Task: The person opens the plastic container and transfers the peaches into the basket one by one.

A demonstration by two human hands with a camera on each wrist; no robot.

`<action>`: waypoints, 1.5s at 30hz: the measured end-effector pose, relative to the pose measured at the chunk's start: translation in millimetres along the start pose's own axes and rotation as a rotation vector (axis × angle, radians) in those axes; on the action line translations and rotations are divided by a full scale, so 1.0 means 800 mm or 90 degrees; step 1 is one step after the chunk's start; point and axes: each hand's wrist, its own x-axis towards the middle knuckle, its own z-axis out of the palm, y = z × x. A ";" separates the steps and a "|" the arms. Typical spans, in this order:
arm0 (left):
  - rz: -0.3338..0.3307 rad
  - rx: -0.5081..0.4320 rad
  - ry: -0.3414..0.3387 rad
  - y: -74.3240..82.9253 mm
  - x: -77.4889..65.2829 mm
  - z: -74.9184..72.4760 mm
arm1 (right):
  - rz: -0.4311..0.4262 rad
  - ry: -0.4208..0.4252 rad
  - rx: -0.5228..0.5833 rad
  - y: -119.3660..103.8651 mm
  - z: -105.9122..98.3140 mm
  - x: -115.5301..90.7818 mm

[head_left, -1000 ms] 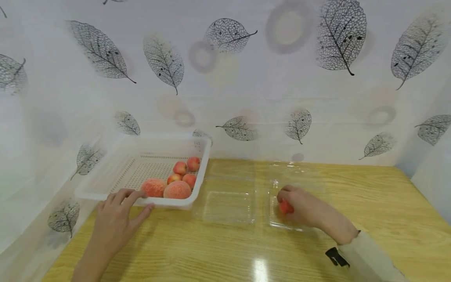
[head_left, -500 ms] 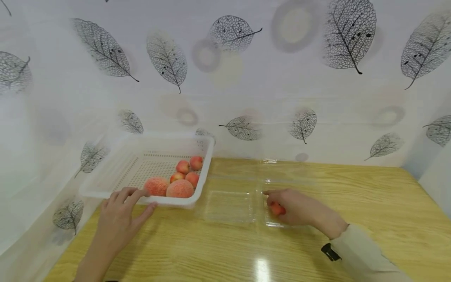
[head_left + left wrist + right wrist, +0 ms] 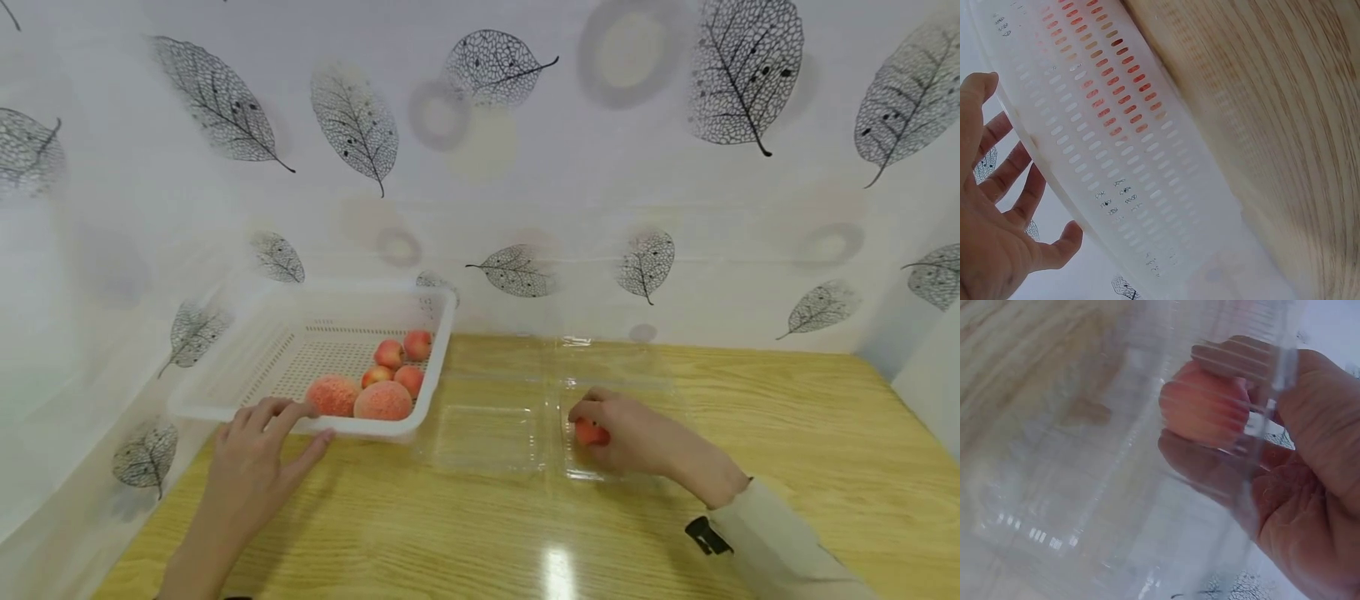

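In the head view, my right hand (image 3: 630, 433) is inside the right half of a clear plastic clamshell box (image 3: 581, 475). Its thumb and fingers hold a small red apple (image 3: 591, 432). Through the box's transparent wall, the right wrist view shows the apple (image 3: 1204, 406) between the fingertips. My left hand (image 3: 251, 467) rests at the front rim of a white plastic basket (image 3: 367, 428), fingers loosely bent and thumb on the near side. Inside the basket lie several small red apples (image 3: 389, 355) and two larger fuzzy peaches (image 3: 383, 402), grouped toward its right side.
The box's other clear half (image 3: 487, 437) lies flat between the basket and the right hand. Everything stands on a wood-grain table (image 3: 420, 533). A white leaf-patterned cloth (image 3: 480, 183) hangs behind and to the left.
The clear box has shifted slightly left, nearer the basket, along with my right hand and the apple. My right index finger stretched out briefly, then bent back in. The left hand stays at the rim.
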 end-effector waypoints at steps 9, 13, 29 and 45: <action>-0.003 0.001 -0.001 0.001 0.000 -0.001 | -0.018 0.092 -0.023 -0.004 -0.019 -0.004; 0.001 0.004 0.002 0.000 0.000 -0.001 | -0.034 0.125 -0.050 -0.006 -0.026 0.000; 0.002 0.001 0.007 -0.001 0.000 -0.001 | -0.098 0.190 -0.062 -0.019 -0.048 0.024; 0.004 -0.001 0.009 0.000 0.000 -0.001 | -0.146 0.179 -0.040 -0.047 -0.057 0.068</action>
